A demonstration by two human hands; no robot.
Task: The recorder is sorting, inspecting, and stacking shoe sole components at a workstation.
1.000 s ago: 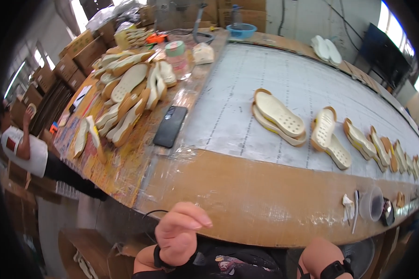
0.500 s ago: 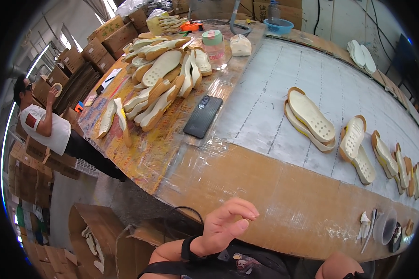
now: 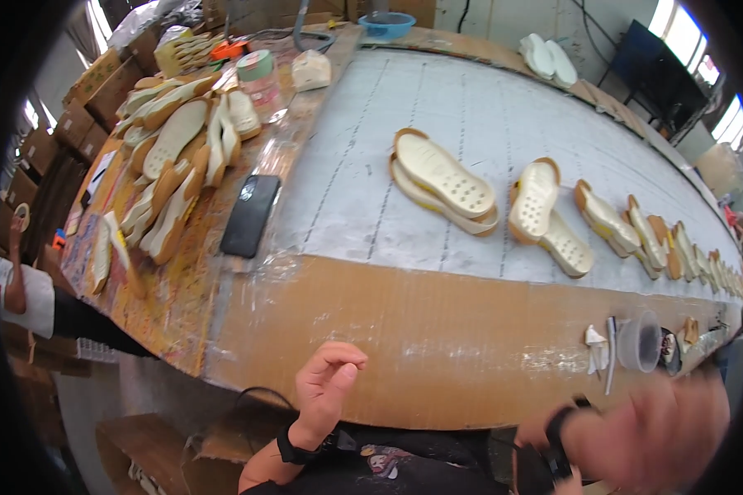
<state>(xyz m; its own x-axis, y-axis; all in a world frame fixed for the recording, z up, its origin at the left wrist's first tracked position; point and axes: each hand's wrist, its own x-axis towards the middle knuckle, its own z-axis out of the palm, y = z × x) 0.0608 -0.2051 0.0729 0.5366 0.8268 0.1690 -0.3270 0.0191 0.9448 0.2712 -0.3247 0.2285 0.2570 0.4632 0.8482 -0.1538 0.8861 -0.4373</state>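
Note:
My left hand hovers over the brown cardboard strip at the table's near edge. Its fingers are loosely curled toward the thumb, and I see nothing between them. Low on the right, my right hand is smeared by motion, so its fingers cannot be made out. Nearest to it are a clear plastic cup, a thin pen-like stick and a crumpled white scrap. Beyond the cardboard, a stacked pair of cream-and-tan shoe soles lies on the grey sheet, with another overlapping pair to its right.
More soles run in a row to the right. A heap of soles covers the left table, beside a black phone and a green-lidded jar. A blue basin stands at the back. At far left is another person's arm.
My view has swung to the right, so the table things sit further left. My right hand has come into view at the lower right. My left hand's fingers have drawn closer to the thumb.

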